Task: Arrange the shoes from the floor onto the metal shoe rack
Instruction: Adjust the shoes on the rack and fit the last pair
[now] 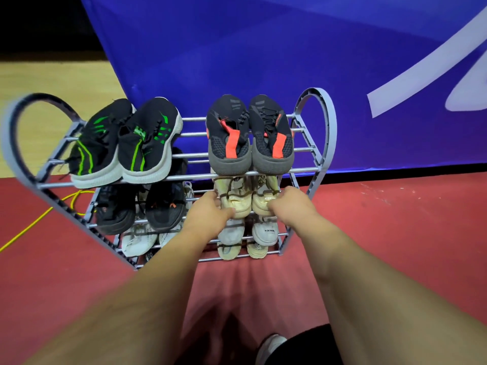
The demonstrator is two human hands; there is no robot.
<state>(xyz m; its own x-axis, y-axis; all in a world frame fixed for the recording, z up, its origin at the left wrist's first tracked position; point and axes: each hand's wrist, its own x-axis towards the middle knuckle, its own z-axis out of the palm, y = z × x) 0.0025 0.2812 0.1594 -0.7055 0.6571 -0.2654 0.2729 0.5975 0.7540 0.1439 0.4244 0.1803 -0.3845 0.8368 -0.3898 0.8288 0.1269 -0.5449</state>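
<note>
We reach both arms forward and down, and our hands meet the second shelf of the rack [326,122]. The left hand [210,209] closes on the heel of the left cream shoe [234,200], thumb against its back; the right hand [287,200] closes on the heel of the right cream shoe [264,197]. The two shoes sit side by side on that shelf, touching, toes pointing in under the top rail.

Above them rests a black-and-orange pair [249,135], and to its left a black-and-green pair [126,143]. Left of our hands sits a black pair [139,206]; lower shelves hold white and pale shoes (partly hidden by our forearms). A yellow cable [34,225] crosses the red floor [395,233]; a blue banner [263,48] hangs behind.
</note>
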